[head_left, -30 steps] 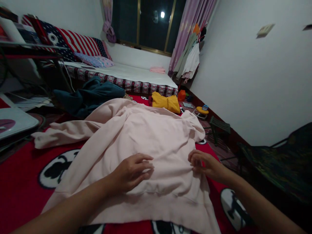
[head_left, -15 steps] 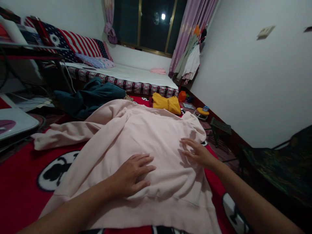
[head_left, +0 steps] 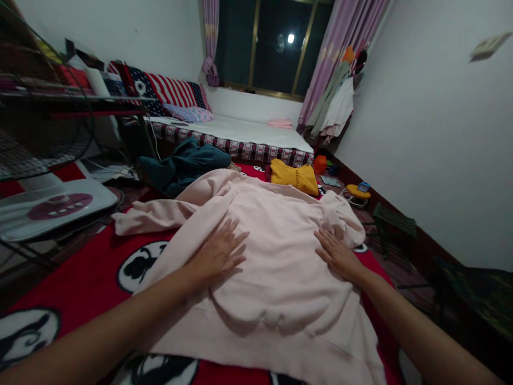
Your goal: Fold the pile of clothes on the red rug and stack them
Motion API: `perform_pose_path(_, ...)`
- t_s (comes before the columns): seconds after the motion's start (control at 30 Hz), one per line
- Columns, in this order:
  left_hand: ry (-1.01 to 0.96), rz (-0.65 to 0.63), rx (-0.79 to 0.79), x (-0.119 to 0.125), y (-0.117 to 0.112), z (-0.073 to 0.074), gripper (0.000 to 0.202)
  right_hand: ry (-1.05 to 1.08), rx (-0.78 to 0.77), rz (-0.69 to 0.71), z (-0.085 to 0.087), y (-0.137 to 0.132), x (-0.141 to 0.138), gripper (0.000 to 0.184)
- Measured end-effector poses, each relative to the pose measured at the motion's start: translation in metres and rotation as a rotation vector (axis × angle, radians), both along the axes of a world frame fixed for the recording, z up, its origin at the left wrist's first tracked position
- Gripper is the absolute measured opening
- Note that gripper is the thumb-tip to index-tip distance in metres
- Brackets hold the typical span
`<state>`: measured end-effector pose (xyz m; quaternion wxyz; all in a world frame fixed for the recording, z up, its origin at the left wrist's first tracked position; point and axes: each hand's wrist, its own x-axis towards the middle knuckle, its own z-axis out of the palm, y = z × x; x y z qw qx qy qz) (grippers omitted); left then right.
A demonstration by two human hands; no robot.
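A pale pink sweatshirt (head_left: 280,256) lies spread out before me, its neckline away from me and its wide hem close by. One sleeve (head_left: 160,216) stretches out to the left; the other is bunched at the right shoulder. My left hand (head_left: 220,250) rests flat on the left part of the body, fingers apart. On the right side, near the bunched sleeve, my right hand (head_left: 339,255) lies flat with its fingers extended. Under the sweatshirt is a red blanket (head_left: 92,267) with black-and-white round patterns.
Beyond the neckline sit a folded yellow garment (head_left: 294,176) and a heap of dark teal cloth (head_left: 184,163). A fan (head_left: 44,123) stands at the left. A bed (head_left: 248,133) is at the back; a small folding stool (head_left: 393,224) is at the right.
My left hand has moved up and left across the sweatshirt. My right hand has flattened onto its right side. The view has turned left, bringing the fan into sight.
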<state>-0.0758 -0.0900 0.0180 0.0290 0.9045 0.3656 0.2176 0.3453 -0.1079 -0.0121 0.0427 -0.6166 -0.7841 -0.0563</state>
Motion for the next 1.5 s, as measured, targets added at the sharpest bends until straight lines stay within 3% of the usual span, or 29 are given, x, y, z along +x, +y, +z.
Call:
perform_pose_path(0.1,0.193,0.247,-0.033,-0.032,0.02,0.011,0.049,-0.005,0.032,-0.025,-0.002,-0.005,-0.001,0.056)
perform_pose_path(0.2,0.39,0.464,-0.149,-0.055,0.026,0.027,0.036,0.01,0.046,-0.055,0.003,-0.008,-0.007,0.054)
perform_pose_path(0.27,0.431,0.502,-0.169,-0.056,0.024,0.041,0.028,0.017,0.03,-0.098,0.011,-0.009,-0.018,0.052)
perform_pose_path(0.37,0.43,0.518,-0.117,-0.033,0.026,0.063,0.029,0.045,0.005,-0.143,0.026,-0.01,-0.046,0.052)
perform_pose_path(0.47,0.284,0.382,-0.006,0.005,0.041,0.071,0.037,0.103,-0.014,-0.075,0.034,-0.009,-0.077,0.057)
perform_pose_path(0.57,0.148,0.101,0.001,0.032,0.068,0.052,0.046,0.12,-0.079,-0.009,0.031,-0.007,-0.091,0.054)
perform_pose_path(0.6,0.147,0.079,-0.022,0.035,0.077,0.042,0.048,0.115,-0.093,-0.001,0.029,-0.007,-0.09,0.054)
perform_pose_path(0.73,0.167,0.212,-0.059,0.03,0.102,0.003,0.052,0.099,-0.076,-0.042,0.023,-0.005,-0.057,0.056)
perform_pose_path(0.83,0.215,0.227,-0.054,0.023,0.105,-0.005,0.054,0.105,-0.059,-0.103,0.022,-0.01,-0.029,0.054)
perform_pose_path(1.0,0.366,0.122,-0.082,0.011,0.085,0.001,0.057,0.292,-0.057,-0.049,0.029,-0.036,-0.01,0.049)
perform_pose_path(1.17,0.394,-0.022,-0.107,-0.015,0.049,-0.007,0.062,0.482,0.07,-0.029,0.038,-0.081,-0.021,0.047)
perform_pose_path(1.23,0.383,-0.043,-0.118,-0.023,0.038,-0.006,0.063,0.465,0.032,0.007,0.043,-0.093,-0.026,0.047)
perform_pose_path(1.33,0.357,-0.104,-0.173,-0.028,0.029,0.008,0.064,0.403,-0.1,-0.011,0.056,-0.091,-0.031,0.033)
perform_pose_path(1.4,0.272,-0.124,-0.249,-0.03,0.03,0.025,0.049,0.372,-0.143,-0.072,0.067,-0.08,-0.04,0.033)
perform_pose_path(1.5,0.001,0.043,-0.232,-0.041,0.039,0.051,0.031,0.398,-0.119,-0.017,0.078,-0.059,-0.067,0.033)
